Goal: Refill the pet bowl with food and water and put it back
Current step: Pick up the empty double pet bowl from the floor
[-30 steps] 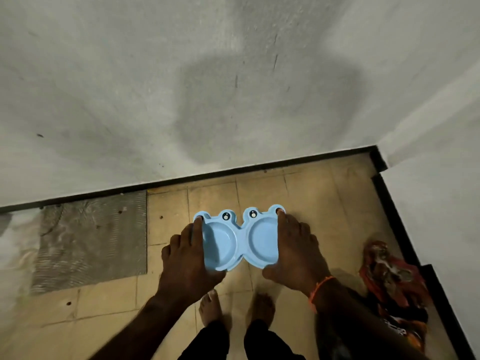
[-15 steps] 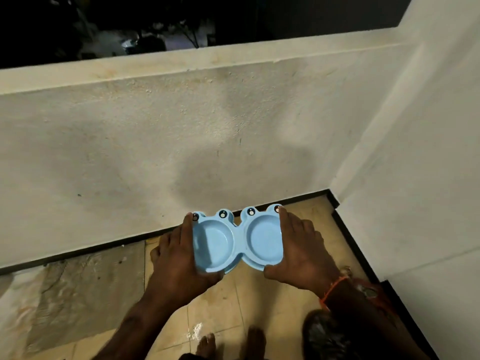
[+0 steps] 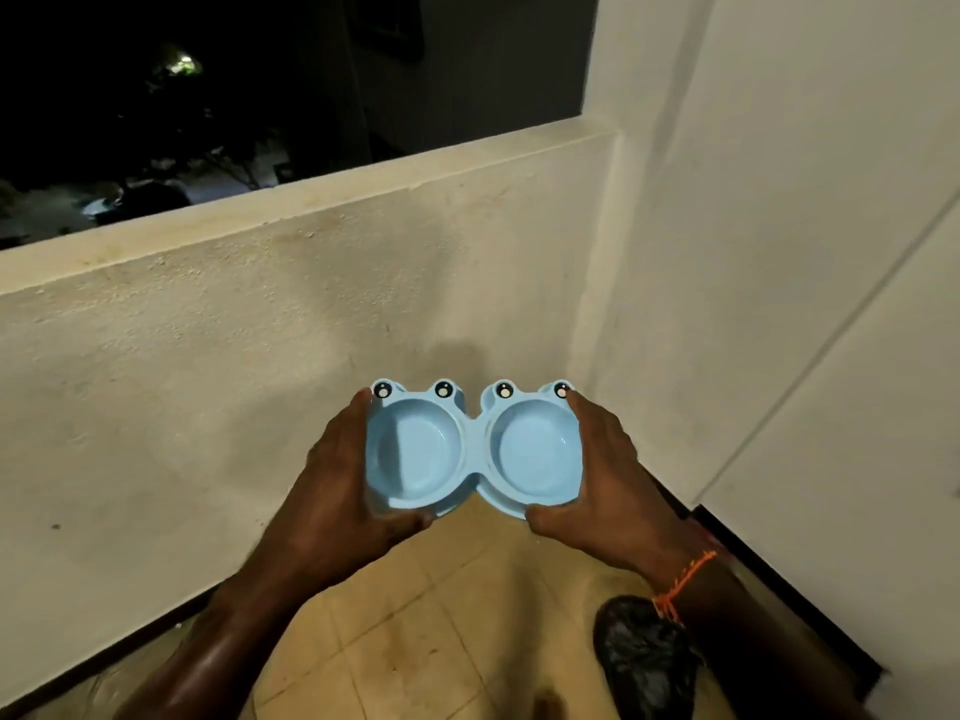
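The light-blue double pet bowl point(image 3: 472, 449) is held level in the air, above the tiled floor point(image 3: 441, 615) near the wall corner. The left hand point(image 3: 337, 485) and right hand point(image 3: 608, 475) each grasp one end, probably to carry it evenly. Both cups look empty.

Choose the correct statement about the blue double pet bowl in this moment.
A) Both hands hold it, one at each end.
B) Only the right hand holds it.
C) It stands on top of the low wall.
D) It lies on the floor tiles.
A: the left hand and the right hand grip opposite ends of the blue pet bowl, holding it in the air above the floor tiles.
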Demonstrator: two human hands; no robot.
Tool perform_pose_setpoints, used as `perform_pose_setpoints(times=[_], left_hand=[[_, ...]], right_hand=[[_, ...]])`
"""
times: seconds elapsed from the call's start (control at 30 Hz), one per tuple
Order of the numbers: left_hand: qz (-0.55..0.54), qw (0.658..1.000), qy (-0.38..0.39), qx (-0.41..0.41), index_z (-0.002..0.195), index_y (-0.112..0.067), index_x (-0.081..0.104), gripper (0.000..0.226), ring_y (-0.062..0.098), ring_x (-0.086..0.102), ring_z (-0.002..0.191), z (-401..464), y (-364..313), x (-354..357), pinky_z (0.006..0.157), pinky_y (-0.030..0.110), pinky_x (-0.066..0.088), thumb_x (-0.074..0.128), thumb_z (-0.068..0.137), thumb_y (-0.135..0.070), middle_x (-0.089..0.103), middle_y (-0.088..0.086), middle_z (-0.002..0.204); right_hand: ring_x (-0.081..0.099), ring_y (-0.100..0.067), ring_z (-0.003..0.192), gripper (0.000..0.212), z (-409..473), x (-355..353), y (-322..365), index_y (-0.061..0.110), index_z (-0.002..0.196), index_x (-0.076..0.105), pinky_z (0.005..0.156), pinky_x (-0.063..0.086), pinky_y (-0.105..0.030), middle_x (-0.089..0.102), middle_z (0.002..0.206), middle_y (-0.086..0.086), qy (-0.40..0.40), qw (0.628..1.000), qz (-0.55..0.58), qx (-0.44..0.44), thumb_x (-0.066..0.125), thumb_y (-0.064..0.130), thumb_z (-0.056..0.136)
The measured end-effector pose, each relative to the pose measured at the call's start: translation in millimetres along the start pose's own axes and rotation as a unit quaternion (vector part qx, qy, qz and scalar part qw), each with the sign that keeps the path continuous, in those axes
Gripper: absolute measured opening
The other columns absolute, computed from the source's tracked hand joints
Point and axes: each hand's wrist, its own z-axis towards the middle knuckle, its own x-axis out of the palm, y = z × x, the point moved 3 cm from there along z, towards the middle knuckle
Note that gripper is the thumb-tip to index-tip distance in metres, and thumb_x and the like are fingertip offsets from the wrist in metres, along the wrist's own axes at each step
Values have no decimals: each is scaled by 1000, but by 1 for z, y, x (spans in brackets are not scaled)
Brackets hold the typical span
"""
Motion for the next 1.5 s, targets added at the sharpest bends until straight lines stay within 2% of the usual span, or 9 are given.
perform_pose_setpoints(times=[0.13, 0.23, 0.4, 0.57, 0.8, 0.97, 1.23, 1.4, 1.5], left_hand=[[-9, 999, 39, 11, 156, -31, 10, 139, 15, 27, 145, 10, -17, 11, 114, 43, 34, 88, 47, -65, 25, -10, 157], [-35, 997, 48, 57, 154, -38, 11, 137, 10, 27, 142, 13, -47, 19, 112, 39, 34, 92, 45, -59, 25, -21, 150], [-88, 985, 53, 138, 118, -76, 14, 114, -30, 31, 106, 17, -111, 36, 86, 0, 31, 97, 52, -32, 24, -59, 113], [-124, 971, 106, 173, 129, -62, 13, 115, -36, 25, 104, 5, -173, 71, 81, -8, 26, 96, 54, -35, 15, -67, 111], [-164, 935, 188, 253, 157, -35, 11, 136, -10, 24, 134, -8, -256, 131, 108, 25, 29, 96, 50, -41, 23, -32, 146], [-191, 874, 269, 356, 156, -38, 13, 133, -12, 25, 132, -17, -317, 157, 106, 26, 30, 95, 51, -43, 24, -43, 140], [-233, 758, 391, 467, 151, -42, 20, 126, -1, 36, 138, -79, -394, 193, 111, 34, 38, 94, 49, -47, 36, -23, 150], [-284, 689, 411, 525, 115, -83, 15, 109, -39, 28, 108, -156, -438, 194, 83, -6, 31, 92, 50, -40, 28, -63, 115], [-305, 653, 436, 539, 113, -82, 16, 105, -41, 27, 103, -202, -460, 199, 79, -9, 30, 90, 52, -39, 28, -64, 111]], right_hand=[[23, -9, 141, 126, -35, -26, -5, 38, 157, 7, 110, 27, -28, 22, 152, 18, -47, 998, 8, 50, 79, 54, 54], [25, -6, 139, 123, -62, -56, -5, 40, 155, 9, 113, 30, -31, 26, 150, 19, -91, 993, 6, 68, 76, 58, 53], [23, -1, 142, 119, -119, -108, -11, 39, 156, 15, 118, 29, -35, 27, 152, 21, -157, 984, 3, 84, 83, 50, 60], [14, 11, 134, 124, -194, -152, -25, 38, 157, 7, 115, 17, -24, 15, 152, 29, -206, 972, -33, 112, 91, 41, 67], [11, 17, 138, 119, -296, -193, -34, 41, 154, 5, 107, 4, 1, 17, 149, 35, -314, 928, -104, 173, 81, 55, 64], [12, 8, 147, 120, -362, -205, -18, 46, 154, 3, 119, 16, -19, 11, 155, 38, -399, 873, -131, 248, 84, 58, 66], [27, -3, 145, 115, -461, -179, 33, 44, 155, 13, 120, 35, -43, 26, 157, 23, -516, 771, -147, 343, 77, 74, 64], [25, 15, 137, 108, -531, -158, 68, 67, 144, 5, 115, 32, -18, 21, 145, 46, -575, 693, -184, 394, 75, 75, 62], [28, 14, 135, 105, -576, -149, 81, 72, 141, 7, 111, 33, -13, 22, 140, 51, -595, 662, -173, 422, 77, 72, 63]])
